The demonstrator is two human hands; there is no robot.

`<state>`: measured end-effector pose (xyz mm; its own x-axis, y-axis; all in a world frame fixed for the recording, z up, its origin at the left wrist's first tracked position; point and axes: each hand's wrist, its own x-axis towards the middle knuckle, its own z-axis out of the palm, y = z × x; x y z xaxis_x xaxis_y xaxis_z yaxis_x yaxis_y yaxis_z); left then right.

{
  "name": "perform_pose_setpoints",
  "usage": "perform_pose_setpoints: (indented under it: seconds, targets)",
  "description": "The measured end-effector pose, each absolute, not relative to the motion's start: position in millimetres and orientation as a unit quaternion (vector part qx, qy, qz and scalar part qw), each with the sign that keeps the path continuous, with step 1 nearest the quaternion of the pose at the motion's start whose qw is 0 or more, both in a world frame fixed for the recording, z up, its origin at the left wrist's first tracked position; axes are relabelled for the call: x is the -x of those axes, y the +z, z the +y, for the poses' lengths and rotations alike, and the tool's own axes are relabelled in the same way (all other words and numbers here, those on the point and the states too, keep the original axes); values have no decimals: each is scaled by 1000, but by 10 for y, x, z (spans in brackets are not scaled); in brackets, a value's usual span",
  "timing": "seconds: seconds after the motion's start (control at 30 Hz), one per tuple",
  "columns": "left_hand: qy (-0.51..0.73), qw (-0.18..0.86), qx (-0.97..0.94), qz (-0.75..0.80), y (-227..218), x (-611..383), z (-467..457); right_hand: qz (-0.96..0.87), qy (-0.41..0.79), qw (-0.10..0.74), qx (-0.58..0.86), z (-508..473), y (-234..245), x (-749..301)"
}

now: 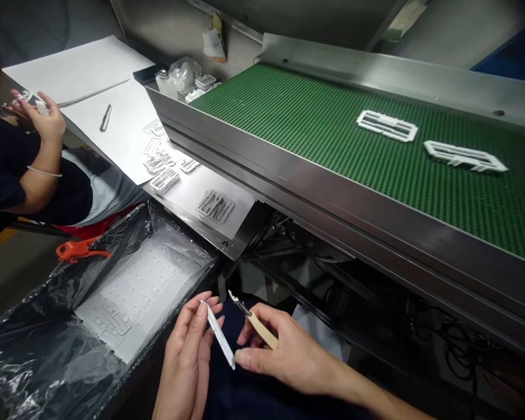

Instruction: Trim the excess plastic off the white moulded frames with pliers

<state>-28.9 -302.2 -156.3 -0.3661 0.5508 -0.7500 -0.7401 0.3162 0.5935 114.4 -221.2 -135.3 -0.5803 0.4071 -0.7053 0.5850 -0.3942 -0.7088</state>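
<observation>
My left hand (188, 356) grips a slim white plastic frame (221, 333), seen nearly edge-on and tilted, between thumb and fingers. My right hand (284, 347) is closed round a deburring tool (262, 331) with a cream handle and a thin, hooked metal tip. That tip points up and to the left, apart from the frame. The right thumb is at the frame's lower end. Both hands are above my dark-clothed lap.
A green conveyor belt (280, 111) carries several white frames (387, 125). Left of me, a black plastic-lined bin (35, 356) holds a grey-white sheet. Parts lie on a metal table (188, 213). Another person's hand (48, 119) works beyond, near a small tool (106, 118).
</observation>
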Motion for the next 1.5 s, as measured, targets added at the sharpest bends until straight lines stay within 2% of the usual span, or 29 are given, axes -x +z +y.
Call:
perform_pose_setpoints:
  seconds: [0.23, 0.4, 0.9, 1.27, 1.5]
  targets:
    - [594, 500, 52, 628, -1562, 320, -3044, 489, -751, -23, -442, -2298, -1397, -1037]
    - [572, 518, 36, 635, -1620, 362, -3122, 465, -776, -80, -418, -2244, -1386, -1076]
    - [594, 498, 29, 631, -1616, 286, -3152, 343, -850, -58, -396, -2249, -1421, -1005]
    - [603, 482, 21, 635, -1653, 255, -3139, 353, -842, -63, -403, -2225, -1376, -969]
    - [614, 507, 39, 604, -1655, 221, -3130, 310, -859, -58, -403, -2256, -1403, -949]
